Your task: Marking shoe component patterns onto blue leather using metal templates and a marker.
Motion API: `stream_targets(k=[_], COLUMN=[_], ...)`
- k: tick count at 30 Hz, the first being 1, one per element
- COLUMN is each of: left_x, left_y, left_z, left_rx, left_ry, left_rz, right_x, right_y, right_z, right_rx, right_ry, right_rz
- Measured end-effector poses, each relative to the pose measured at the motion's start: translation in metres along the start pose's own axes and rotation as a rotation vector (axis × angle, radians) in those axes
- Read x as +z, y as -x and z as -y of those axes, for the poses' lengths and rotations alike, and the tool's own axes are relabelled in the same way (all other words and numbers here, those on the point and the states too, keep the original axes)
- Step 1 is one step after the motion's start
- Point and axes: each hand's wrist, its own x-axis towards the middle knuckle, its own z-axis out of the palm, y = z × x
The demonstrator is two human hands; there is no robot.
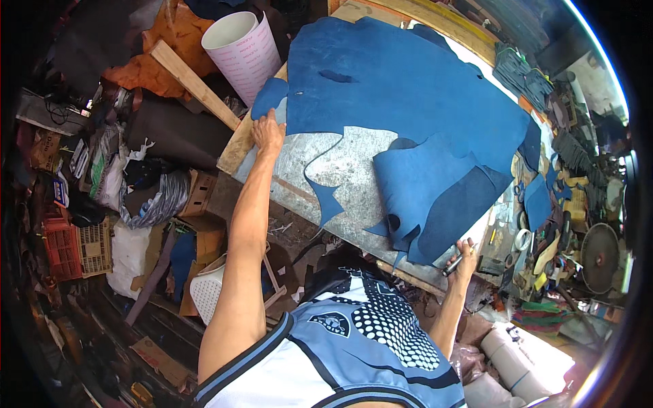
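Note:
A large sheet of blue leather [401, 75] with ragged edges covers much of a worn grey metal-topped table [347, 156]. Its near right part is folded over into a loose roll [422, 177]. At the table's left edge my left hand [270, 132] has its fingers closed on the lower end of a small rounded blue leather piece [269, 99]. My right hand [464, 260], by the table's near right corner, is closed around a short dark tool [451, 266]; its tip is too small to make out. A thin blue offcut [328, 202] lies between my arms.
Beyond my left hand stand a rolled white sheet [243, 54] and a wooden plank [194, 83]. Crates [76, 248] and a white plastic stool [209, 294] are at the left. Tape [522, 239], scraps and a round fan [600, 258] are at the right. White rolls [527, 360] lie lower right.

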Motion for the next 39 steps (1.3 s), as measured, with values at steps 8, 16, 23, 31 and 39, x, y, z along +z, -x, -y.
stream_targets(k=[8,16,23,31,39], left_x=[0.024,0.079,0.038,-0.03,-0.025], left_y=[-0.008,-0.064,-0.037,0.114,0.175], left_z=[-0.002,0.082,-0.002,-0.023,-0.043], left_rx=[0.126,-0.281,-0.564,-0.572,-0.683], left_ry=[0.038,0.822,1.134,1.2,1.482], left_rz=[-0.103,-0.081,0.415,0.616,0.664], right_x=[0.016,0.027,-0.014,-0.145,-0.154], right_y=[-0.02,-0.016,-0.009,-0.025,-0.028], right_z=[0.004,0.022,0.041,0.044,0.04], right_rx=[0.007,0.015,-0.022,-0.042,-0.044], right_ry=[0.097,0.134,0.03,0.239,0.585], right_rz=[0.007,0.067,0.052,-0.126,-0.201])
